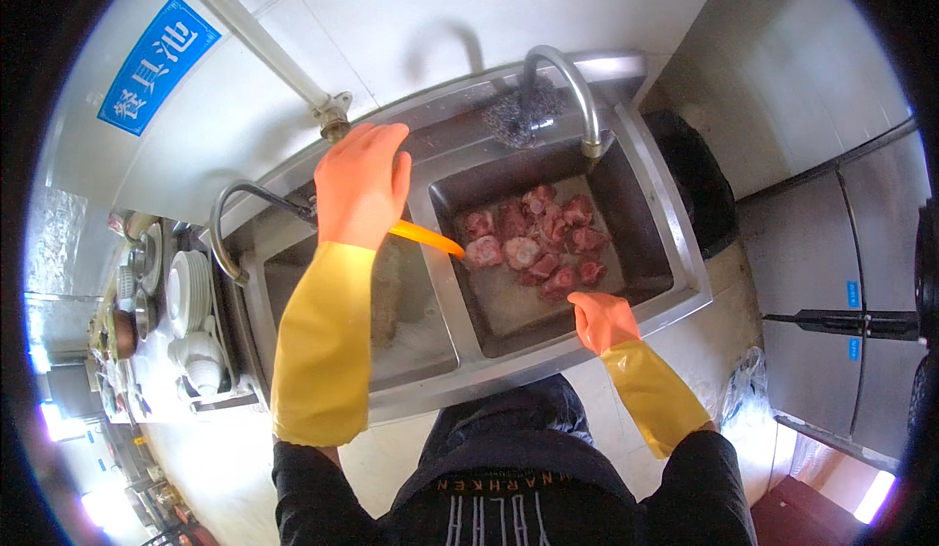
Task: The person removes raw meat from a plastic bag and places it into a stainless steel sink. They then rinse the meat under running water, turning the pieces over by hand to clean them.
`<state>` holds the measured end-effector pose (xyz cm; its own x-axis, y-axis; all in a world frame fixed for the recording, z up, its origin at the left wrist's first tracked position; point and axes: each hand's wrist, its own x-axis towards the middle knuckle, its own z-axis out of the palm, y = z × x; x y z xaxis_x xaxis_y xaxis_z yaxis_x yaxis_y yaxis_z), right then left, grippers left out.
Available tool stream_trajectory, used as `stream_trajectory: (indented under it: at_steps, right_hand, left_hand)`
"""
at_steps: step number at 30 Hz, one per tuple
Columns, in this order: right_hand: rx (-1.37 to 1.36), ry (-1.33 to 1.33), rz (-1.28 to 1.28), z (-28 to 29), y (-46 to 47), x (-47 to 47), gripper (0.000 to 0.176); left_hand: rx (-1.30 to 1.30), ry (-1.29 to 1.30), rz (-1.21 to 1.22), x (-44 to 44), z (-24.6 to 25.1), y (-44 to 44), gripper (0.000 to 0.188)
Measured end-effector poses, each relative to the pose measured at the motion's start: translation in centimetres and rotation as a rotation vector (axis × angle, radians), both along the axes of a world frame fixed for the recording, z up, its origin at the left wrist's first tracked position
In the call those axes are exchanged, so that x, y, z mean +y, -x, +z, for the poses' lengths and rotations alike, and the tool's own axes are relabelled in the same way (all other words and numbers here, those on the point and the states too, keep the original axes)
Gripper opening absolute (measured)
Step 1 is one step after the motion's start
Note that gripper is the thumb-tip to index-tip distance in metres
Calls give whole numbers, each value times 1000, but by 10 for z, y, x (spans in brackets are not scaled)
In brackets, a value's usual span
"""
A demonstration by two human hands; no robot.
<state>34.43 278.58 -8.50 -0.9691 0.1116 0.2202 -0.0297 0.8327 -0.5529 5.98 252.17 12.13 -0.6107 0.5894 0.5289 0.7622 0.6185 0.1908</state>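
Note:
Both my hands wear orange rubber gloves with yellow cuffs. My left hand [363, 179] is over the divider side of the left basin, near the pipe fitting at the wall; an orange hose [429, 239] comes out beside it and ends over the right basin. Whether its fingers grip the tap or hose there is hidden. Several chunks of raw meat on the bone [554, 227] lie in the right basin of the steel double sink [433, 286]. My right hand [605, 321] is above the front rim of that basin, near the closest chunks, its fingers curled; its grip is unclear.
A gooseneck tap [568, 84] arches over the right basin, with metal scouring wool [513, 117] behind it. Another curved tap [227, 231] stands at the left. White plates [188, 293] and bowls fill a rack on the left. A black bin [686, 179] stands right of the sink, beside steel cabinets [799, 253].

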Motion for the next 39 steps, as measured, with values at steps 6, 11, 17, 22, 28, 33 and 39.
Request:
stream_trajectory:
  at_steps: [6,11,17,22,28,33,39]
  right_hand:
    - [12,39,12,1,-3,-1,16]
    - [-8,30,34,-3,-3,-1,16]
    - [106,32,41,-3,-1,-3,15]
    - [92,-3,50,-3,-3,-3,16]
    - [-146,-29,-39,-7,-6,-4,18]
    - [-529,-47,-267,-6,-28,-4,23]
    - [-487,-343,-7,-36,-13,-29,28]
  left_hand:
    - [57,-165,-144,-15,-3,-13,19]
    - [69,-51,-170,-35,4,-23,16]
    - [-18,96,-120,-60,18,-28,16]
    - [170,92,-95,-62,13,-41,23]
    - [48,136,87,-138,-17,-118,38]
    - [-211,-21,285,-236,-66,-242,36]
    - [-527,-210,941,-364,-115,-448,34]
